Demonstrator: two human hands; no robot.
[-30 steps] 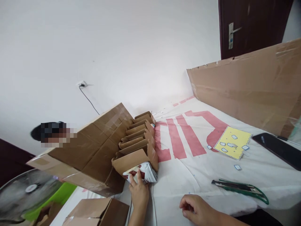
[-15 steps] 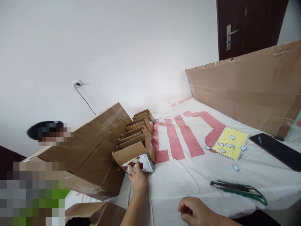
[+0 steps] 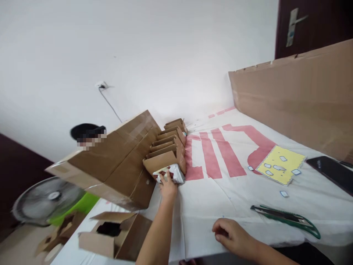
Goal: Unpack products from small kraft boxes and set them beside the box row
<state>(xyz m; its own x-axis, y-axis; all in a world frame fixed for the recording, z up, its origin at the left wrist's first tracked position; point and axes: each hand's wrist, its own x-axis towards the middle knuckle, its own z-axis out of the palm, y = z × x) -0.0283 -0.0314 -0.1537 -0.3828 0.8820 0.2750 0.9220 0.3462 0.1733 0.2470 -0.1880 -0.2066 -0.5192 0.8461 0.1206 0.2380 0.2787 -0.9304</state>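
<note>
My left hand (image 3: 167, 186) reaches forward and presses its fingers on a white and red packet (image 3: 171, 173) that sticks out of the nearest small cardboard box (image 3: 163, 162). That box ends a row of several small open boxes (image 3: 172, 138) lined against a large cardboard carton (image 3: 116, 156). My right hand (image 3: 233, 236) rests on the white cloth-covered table (image 3: 220, 198) near its front edge, fingers curled under with nothing seen in them.
A green utility knife (image 3: 285, 217) lies right of my right hand. A yellow sticker sheet (image 3: 281, 164) and a black phone (image 3: 331, 173) lie further right. A cardboard sheet (image 3: 298, 95) leans at the back right. An open small box (image 3: 116, 235), a fan (image 3: 45, 200) and another person's head (image 3: 88, 132) are at left.
My left hand has pushed the packet further into the nearest small box, arm stretching forward. The view shifted, showing the open box and fan at lower left. The right hand has stayed put.
</note>
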